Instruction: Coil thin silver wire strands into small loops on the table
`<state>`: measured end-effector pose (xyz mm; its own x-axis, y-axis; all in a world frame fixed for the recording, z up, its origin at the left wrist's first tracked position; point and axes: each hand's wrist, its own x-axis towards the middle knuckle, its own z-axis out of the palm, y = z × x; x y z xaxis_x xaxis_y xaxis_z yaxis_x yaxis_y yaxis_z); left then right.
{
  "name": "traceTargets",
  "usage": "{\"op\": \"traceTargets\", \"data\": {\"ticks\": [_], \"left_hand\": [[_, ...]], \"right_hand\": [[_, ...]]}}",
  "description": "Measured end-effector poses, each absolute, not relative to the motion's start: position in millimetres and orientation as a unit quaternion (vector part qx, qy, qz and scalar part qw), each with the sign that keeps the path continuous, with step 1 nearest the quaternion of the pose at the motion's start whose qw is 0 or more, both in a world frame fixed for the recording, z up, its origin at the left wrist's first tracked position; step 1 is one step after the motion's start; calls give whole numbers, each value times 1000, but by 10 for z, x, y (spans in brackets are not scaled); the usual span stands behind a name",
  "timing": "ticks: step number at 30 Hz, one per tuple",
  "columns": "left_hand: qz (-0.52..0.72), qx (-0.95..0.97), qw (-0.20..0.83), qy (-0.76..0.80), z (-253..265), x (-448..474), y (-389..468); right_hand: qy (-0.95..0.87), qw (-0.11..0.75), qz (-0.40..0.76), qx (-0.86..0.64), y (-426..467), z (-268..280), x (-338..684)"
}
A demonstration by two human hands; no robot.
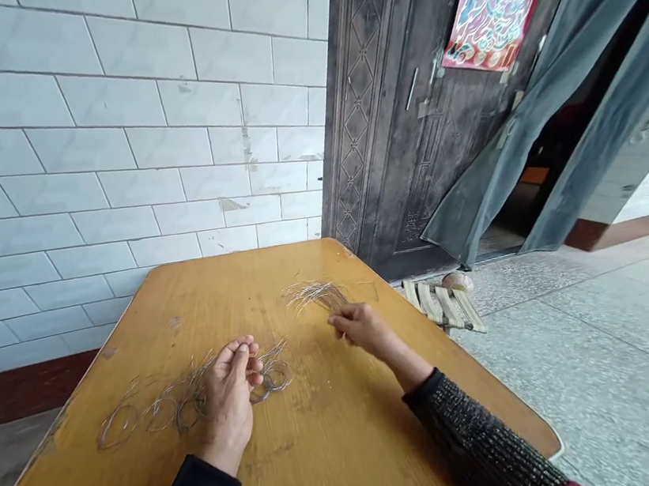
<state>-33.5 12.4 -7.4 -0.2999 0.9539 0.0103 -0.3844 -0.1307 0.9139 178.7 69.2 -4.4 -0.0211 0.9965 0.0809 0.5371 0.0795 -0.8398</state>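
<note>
My left hand [231, 399] is raised over the table, its thumb and forefinger pinched together. Whatever sits in that pinch is too fine to make out. Coils of thin wire [185, 405] lie beside and partly behind it on the left. Another wire coil [275, 377] shows just right of its fingers. My right hand [366, 331] has its fingers closed at the near end of a loose bundle of thin wires [319, 295]. I cannot see whether a wire is between those fingertips.
Everything lies on a yellow wooden table [330, 465] with rounded corners. Behind it rises a white tiled wall [125, 142]. To the right are a dark carved door [401, 145], a grey-green curtain [490, 189] and a low stool with woven straps [443, 303] on the floor.
</note>
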Motion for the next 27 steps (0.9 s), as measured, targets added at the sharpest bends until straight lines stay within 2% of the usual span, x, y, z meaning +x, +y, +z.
{"op": "traceTargets", "data": {"ticks": [5,12,19,27], "left_hand": [[663,352,492,441,-110,-333,123],[654,372,486,444,-118,-330,109],[645,383,486,448,-101,-296,68],[634,398,482,456,-98,-298,62]], "right_hand": [[-624,353,205,-666,1022,46,2252],[-620,275,103,-728,1262,-108,2217],[-649,204,40,-732,1241,-189,2045],[-636,180,23,-750,1211,-156,2052]]}}
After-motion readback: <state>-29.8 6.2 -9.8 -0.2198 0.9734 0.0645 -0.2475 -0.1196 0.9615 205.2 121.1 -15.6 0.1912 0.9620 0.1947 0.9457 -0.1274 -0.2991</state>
